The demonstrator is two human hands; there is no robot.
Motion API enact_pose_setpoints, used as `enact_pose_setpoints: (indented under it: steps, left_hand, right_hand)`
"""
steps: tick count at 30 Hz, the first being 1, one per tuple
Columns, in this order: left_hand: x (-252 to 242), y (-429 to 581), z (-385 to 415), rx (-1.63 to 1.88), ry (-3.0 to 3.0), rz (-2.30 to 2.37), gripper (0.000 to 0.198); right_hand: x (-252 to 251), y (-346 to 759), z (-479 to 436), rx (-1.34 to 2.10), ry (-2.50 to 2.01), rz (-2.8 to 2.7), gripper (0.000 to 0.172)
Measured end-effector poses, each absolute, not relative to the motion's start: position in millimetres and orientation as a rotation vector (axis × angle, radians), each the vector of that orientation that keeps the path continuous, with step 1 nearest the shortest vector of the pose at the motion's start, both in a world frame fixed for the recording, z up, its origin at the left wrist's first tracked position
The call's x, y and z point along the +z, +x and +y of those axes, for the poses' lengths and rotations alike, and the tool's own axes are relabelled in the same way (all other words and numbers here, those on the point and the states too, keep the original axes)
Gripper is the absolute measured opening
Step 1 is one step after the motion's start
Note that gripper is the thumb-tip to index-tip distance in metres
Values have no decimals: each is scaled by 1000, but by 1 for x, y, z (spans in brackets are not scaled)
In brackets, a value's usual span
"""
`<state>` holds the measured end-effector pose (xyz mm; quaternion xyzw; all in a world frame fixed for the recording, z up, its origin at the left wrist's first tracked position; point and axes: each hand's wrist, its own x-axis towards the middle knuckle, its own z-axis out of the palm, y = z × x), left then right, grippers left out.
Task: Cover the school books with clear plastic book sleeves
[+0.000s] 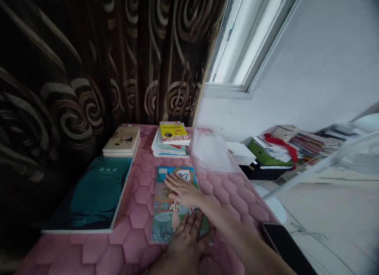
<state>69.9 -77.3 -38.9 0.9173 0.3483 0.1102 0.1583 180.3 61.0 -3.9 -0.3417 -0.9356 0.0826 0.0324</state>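
Left hand (185, 243): open, fingers spread, palm down, fingertips on the lower part of the picture book.
Right hand (182, 190): open, fingers loosely together, palm down over the cover; contact unclear.
Picture book (162, 216): flat on the pink quilted mat (133, 243), long axis running away from the person, tilted slightly, between both hands' reach.
Left of it: teal book (89, 192), stack of cream books (121, 141).
Beyond it: stack topped by a yellow book (173, 133), clear plastic sleeve (210, 150).
Right edge: black smartphone (284, 247), just beside the mat.
Behind: patterned brown curtain (74, 62).
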Motion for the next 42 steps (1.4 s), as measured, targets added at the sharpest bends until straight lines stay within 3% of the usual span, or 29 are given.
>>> enact_pose_setpoints:
  steps: [4, 13, 22, 29, 38, 42]
  left_hand:
    - [-47, 64, -79, 433, 2712, 994, 83]
    - [-37, 67, -82, 412, 2760, 1060, 80]
    - [-19, 20, -56, 185, 2458, 1838, 58]
    - [-21, -4, -41, 127, 2368, 2163, 58]
    - [-11, 80, 18, 271, 2500, 1656, 58]
    - [-10, 85, 61, 362, 2385, 1821, 57]
  right_hand:
    - [-12, 217, 74, 112, -1450, -2646, 58]
    - [-25, 224, 8, -62, -2044, -2048, 39]
    - [-27, 224, 7, -141, -2026, -2085, 42]
    - [-21, 220, 6, -101, -2082, -2092, 41]
    - [-25, 221, 5, -112, -2045, -2113, 39]
    - [-24, 222, 5, -123, -2042, -2118, 40]
